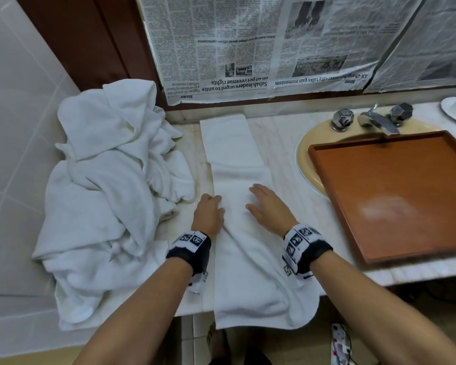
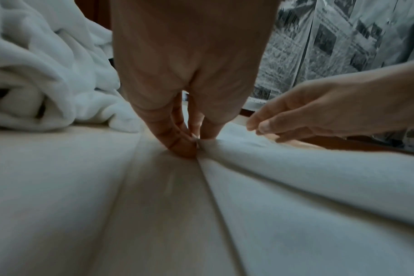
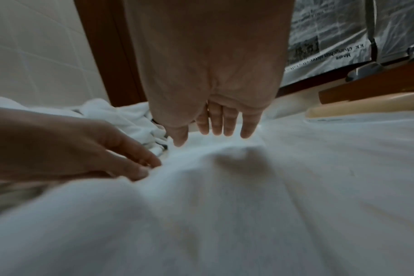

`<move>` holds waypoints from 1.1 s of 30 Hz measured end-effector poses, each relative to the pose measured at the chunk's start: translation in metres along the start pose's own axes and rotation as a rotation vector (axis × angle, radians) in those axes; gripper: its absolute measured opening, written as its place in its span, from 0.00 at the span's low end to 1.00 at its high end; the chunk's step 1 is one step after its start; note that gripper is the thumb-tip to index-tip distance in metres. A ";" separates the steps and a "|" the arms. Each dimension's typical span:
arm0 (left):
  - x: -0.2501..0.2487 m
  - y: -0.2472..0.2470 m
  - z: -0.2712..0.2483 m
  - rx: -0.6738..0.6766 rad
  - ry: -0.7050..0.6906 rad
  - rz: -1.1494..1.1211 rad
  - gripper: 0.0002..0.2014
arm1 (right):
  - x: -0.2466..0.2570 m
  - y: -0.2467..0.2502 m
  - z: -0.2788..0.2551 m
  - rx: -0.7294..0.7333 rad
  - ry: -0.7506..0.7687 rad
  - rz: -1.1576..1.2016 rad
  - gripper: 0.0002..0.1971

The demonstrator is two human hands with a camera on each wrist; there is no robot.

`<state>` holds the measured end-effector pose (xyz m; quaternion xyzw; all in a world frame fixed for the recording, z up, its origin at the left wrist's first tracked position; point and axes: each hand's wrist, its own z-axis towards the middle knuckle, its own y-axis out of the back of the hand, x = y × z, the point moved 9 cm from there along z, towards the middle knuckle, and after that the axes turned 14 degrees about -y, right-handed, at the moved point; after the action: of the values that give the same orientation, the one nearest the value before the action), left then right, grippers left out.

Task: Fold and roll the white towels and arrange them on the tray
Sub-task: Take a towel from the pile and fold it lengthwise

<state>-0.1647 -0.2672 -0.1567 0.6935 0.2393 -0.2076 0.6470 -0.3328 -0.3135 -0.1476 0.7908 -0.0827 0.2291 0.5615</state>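
While the tray (image 1: 395, 191) sits bare over the sink, one towel (image 1: 237, 164) lies folded lengthwise on the bench — left hand (image 1: 208, 214) pinching its edge, right hand (image 1: 267, 206) flat, fingers spread — rolling unstarted, pile (image 1: 108, 180) waiting.

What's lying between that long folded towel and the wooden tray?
Only bare marble counter and the sink's rim separate the folded towel from the tray, as the head view shows.

Long folded white towel (image 1: 237, 164) flat on counter, near end overhanging; wooden tray (image 1: 395, 196) over sink.
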 end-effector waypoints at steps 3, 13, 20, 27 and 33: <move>0.003 0.001 -0.009 -0.004 0.028 -0.056 0.25 | -0.007 -0.006 -0.039 -0.012 0.001 0.006 0.31; 0.006 -0.018 -0.050 -0.059 0.037 -0.093 0.26 | -0.023 -0.034 -0.045 0.142 -0.028 -0.163 0.39; 0.010 -0.010 -0.020 -0.048 0.083 -0.073 0.23 | -0.016 -0.003 -0.037 0.050 -0.126 0.007 0.31; 0.014 -0.016 -0.038 -0.012 0.109 -0.141 0.28 | -0.030 -0.023 -0.132 0.218 -0.220 -0.081 0.17; 0.004 -0.024 -0.043 0.041 0.142 -0.138 0.37 | -0.029 -0.026 -0.143 0.182 -0.298 -0.047 0.22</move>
<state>-0.1769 -0.2233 -0.1745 0.7012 0.3275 -0.2071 0.5984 -0.3871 -0.1755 -0.1450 0.8652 -0.1253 0.1027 0.4745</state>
